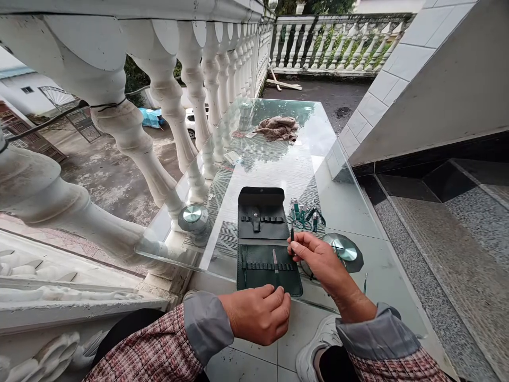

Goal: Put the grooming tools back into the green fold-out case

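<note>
An unfolded black manicure case [263, 239] lies on the glass tabletop, its lower panel lined with a row of elastic loops. Down at its near edge, my left hand [260, 317] has curled fingers closed at the handle end of a nail file [274, 260], whose metal blade points away from me through the loops. A thin tool [244, 265] stands in the loops at the left. My right hand [320, 257] pinches a slim dark-handled manicure tool [292, 233] upright over the case's right edge; its working end cannot be made out. Several green-handled nail clippers and scissors [305, 213] lie just beyond.
The glass table [345, 185] rests on round metal-capped supports [193, 215]. A crumpled brown cloth [277, 128] lies toward its far end. Another slim tool [365, 283] is right of my right wrist. White balusters [155, 101] line the left; stone steps [445, 249] rise at right.
</note>
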`<action>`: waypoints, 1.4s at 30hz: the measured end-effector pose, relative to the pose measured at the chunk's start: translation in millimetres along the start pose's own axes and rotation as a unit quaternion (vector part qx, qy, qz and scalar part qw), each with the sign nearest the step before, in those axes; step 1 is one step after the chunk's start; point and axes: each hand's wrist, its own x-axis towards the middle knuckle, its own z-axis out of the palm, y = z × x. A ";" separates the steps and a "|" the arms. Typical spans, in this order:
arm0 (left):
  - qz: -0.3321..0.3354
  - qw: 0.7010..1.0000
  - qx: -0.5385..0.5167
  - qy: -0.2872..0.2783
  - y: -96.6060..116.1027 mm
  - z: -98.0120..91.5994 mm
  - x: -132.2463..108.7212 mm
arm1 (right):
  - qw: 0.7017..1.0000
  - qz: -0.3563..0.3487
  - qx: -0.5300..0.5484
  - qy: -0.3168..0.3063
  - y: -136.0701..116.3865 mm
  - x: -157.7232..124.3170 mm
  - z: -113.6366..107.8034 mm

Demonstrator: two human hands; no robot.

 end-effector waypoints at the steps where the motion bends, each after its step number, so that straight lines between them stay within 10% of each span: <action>1: 0.000 1.000 -0.001 0.000 0.0 -0.1 -0.1 | 1.000 -0.003 -0.007 0.004 0.1 1.1 1.3; 15: -0.010 1.000 -0.007 0.018 -1.4 -4.1 2.1 | 0.999 0.017 0.042 -0.004 6.0 7.6 11.6; 42: -0.002 1.000 -0.002 0.027 -2.0 -2.7 1.0 | 0.970 -0.016 -0.242 0.012 23.5 26.4 0.8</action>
